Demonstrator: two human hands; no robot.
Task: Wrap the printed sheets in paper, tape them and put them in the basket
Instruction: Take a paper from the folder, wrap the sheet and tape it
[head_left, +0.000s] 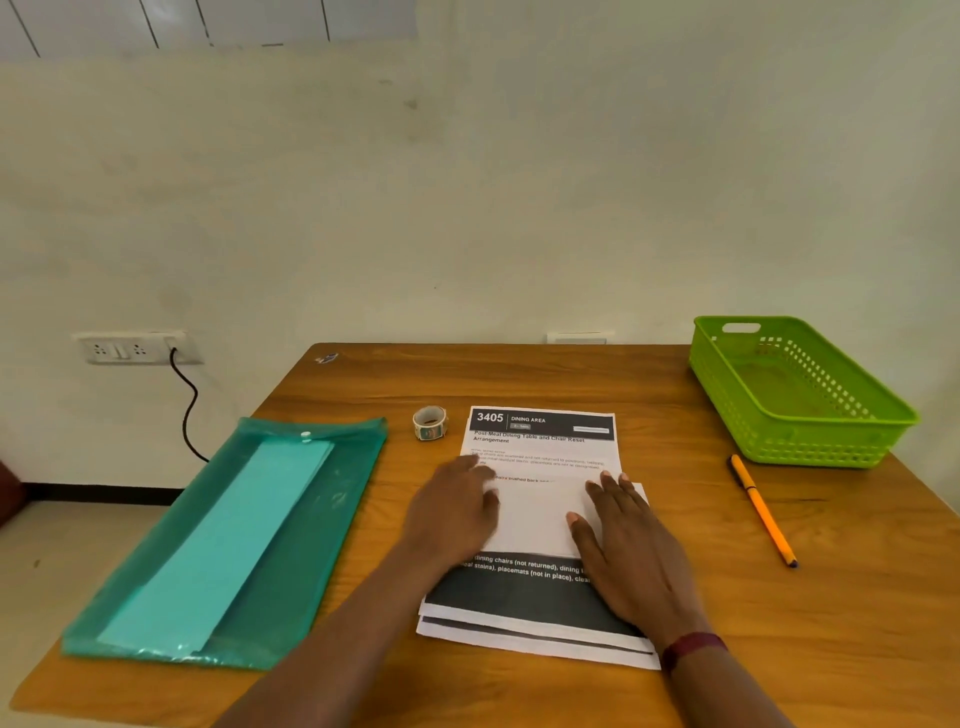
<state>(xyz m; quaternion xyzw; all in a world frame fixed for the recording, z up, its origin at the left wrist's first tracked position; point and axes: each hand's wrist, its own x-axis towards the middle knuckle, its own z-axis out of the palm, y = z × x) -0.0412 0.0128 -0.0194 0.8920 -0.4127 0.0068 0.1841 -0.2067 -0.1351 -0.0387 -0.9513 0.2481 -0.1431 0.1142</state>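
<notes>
Right hand (628, 551): palm down, fingers straight and slightly spread, pressing the right part of a blank white sheet (535, 517). It grasps nothing. A dark red wristband (693, 647) sits at the wrist.

Left hand (457, 512): likewise flat and palm down, on the left part of the same sheet. Its fingertips are blurred, so no finer detail can be given.

The blank sheet lies crosswise over the middle of the printed sheets (540, 441), and its right end projects just past the stack's right side. Judged: both palms pin the wrapper square to the stack so its ends can be folded round. The stack sits near the front edge of the table (571, 374), about midway along, with its pages slightly fanned at the near end.

Tape roll (429, 423): rests just beyond the stack's far left corner, not touching it, handy to the left hand. No tape is seen on the wrapper, so taping is judged not yet done.

Green basket (810, 447): at the far right corner, well apart from the stack; the sheets are not in it.

Orange pen (761, 512): between basket and stack, nearer the right edge.

Teal plastic folder (234, 545): along the left edge, with a lighter sheet inside.
</notes>
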